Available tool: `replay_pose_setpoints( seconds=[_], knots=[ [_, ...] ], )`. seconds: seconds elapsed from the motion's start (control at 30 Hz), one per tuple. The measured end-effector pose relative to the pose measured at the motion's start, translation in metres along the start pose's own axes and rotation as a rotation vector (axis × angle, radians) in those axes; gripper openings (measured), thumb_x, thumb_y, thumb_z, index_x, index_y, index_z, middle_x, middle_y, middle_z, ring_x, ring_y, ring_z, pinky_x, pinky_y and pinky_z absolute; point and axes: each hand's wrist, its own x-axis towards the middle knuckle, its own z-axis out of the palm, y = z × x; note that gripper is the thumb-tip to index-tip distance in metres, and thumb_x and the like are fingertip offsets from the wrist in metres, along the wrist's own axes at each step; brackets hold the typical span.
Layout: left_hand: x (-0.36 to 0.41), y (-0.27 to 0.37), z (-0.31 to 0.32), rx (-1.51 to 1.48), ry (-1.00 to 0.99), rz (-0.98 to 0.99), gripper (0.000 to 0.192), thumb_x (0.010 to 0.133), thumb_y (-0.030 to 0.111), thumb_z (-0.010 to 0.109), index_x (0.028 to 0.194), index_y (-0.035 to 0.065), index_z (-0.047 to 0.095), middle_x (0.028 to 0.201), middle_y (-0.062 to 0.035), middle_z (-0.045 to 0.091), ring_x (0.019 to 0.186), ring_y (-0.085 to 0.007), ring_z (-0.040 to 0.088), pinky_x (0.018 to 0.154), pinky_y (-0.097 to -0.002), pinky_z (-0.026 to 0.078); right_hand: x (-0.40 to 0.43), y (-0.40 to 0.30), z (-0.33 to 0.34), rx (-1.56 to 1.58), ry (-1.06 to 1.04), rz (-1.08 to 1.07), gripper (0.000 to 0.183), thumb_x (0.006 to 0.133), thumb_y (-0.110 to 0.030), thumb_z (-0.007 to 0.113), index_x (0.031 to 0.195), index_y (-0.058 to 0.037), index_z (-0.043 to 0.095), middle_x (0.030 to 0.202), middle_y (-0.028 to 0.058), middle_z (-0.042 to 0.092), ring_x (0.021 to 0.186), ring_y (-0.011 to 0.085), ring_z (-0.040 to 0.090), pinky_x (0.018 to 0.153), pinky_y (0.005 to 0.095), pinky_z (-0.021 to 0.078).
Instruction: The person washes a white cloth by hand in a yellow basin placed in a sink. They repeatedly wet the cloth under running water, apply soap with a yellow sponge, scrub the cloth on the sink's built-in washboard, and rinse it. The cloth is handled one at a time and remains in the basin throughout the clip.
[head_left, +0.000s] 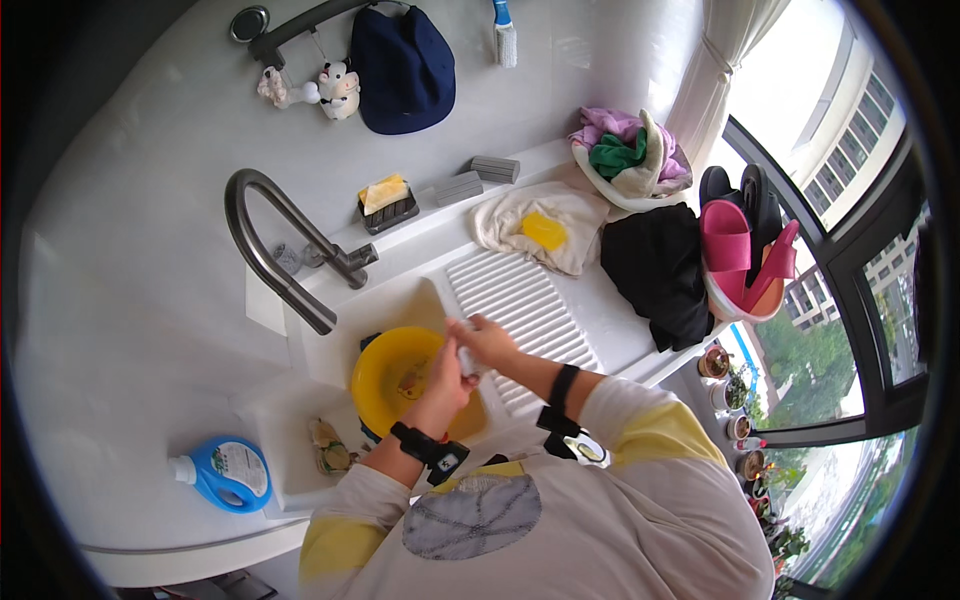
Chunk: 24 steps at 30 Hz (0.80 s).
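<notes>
Over the right edge of a yellow basin (379, 375), my left hand (444, 381) and my right hand (491, 345) close around a small white, wet-looking item (470, 361), perhaps cloth; the fingers cover much of it. The basin stands in the white sink (409, 304), with dark fabric partly visible beneath it. Right of my hands is the sink's ribbed washboard (525, 307). At its upper end, a yellow soap bar (544, 231) lies on a cream cloth (491, 217).
A curved faucet (262, 199) arches over the sink's upper left. Blue detergent (232, 474) stands at lower left. Black fabric (660, 270), a laundry basin (637, 201) and a tub of slippers (739, 300) occupy the right side. A soap dish (390, 217) sits on the back ledge.
</notes>
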Motion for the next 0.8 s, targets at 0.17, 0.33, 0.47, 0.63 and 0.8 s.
replay_pose_setpoints(
  seconds=[0.17,0.33,0.47,0.63,0.8],
  knots=[
    [0.015,-0.037,0.101,0.448,-0.114,-0.059,0.12,0.071,0.093,0.04,0.151,0.0064,0.02,0.125,-0.0101,0.052,0.075,-0.0126,0.048,0.05,-0.0259,0.036,0.023,0.102,-0.066,0.195,0.319,0.013,0.072,0.085,-0.065,0.054,0.126,-0.0058,0.061,0.111,0.0243,0.067,0.108,0.037,0.064,0.091,0.0429,0.0494],
    [0.054,-0.062,0.162,0.478,-0.19,-0.042,0.13,0.069,0.095,0.038,0.152,-0.0014,0.015,0.135,-0.0155,0.046,0.1,-0.023,0.053,0.064,-0.033,0.045,0.039,0.127,-0.121,0.339,0.488,0.065,0.068,0.085,-0.05,0.061,0.123,0.0066,0.059,0.109,0.0218,0.069,0.102,0.0343,0.066,0.087,0.04,0.0498],
    [0.106,-0.051,0.16,0.307,-0.171,-0.052,0.107,0.075,0.093,0.032,0.145,0.0122,0.038,0.135,-0.0077,0.05,0.109,-0.0229,0.053,0.073,-0.0372,0.046,0.057,0.07,-0.141,0.037,0.387,-0.017,0.059,0.084,-0.047,0.058,0.119,-0.0004,0.064,0.11,0.0262,0.067,0.105,0.039,0.064,0.091,0.0434,0.0491],
    [0.102,0.01,0.148,0.03,-0.07,0.02,0.075,0.081,0.088,0.028,0.118,0.0283,0.055,0.112,0.0064,0.062,0.095,-0.0134,0.056,0.075,-0.0357,0.044,0.099,0.014,-0.118,-0.166,0.367,-0.172,0.051,0.082,-0.046,0.057,0.11,-0.0049,0.069,0.106,0.0251,0.068,0.102,0.0401,0.064,0.091,0.0443,0.05],
    [0.091,0.055,0.116,-0.113,0.165,0.058,0.045,0.09,0.066,0.044,0.11,0.0273,0.057,0.107,0.0066,0.063,0.094,-0.0126,0.058,0.076,-0.0365,0.045,0.116,-0.037,-0.08,-0.225,0.192,-0.321,0.042,0.079,-0.04,0.057,0.1,-0.0056,0.07,0.103,0.0208,0.069,0.098,0.0384,0.066,0.087,0.0454,0.0519]
  ],
)
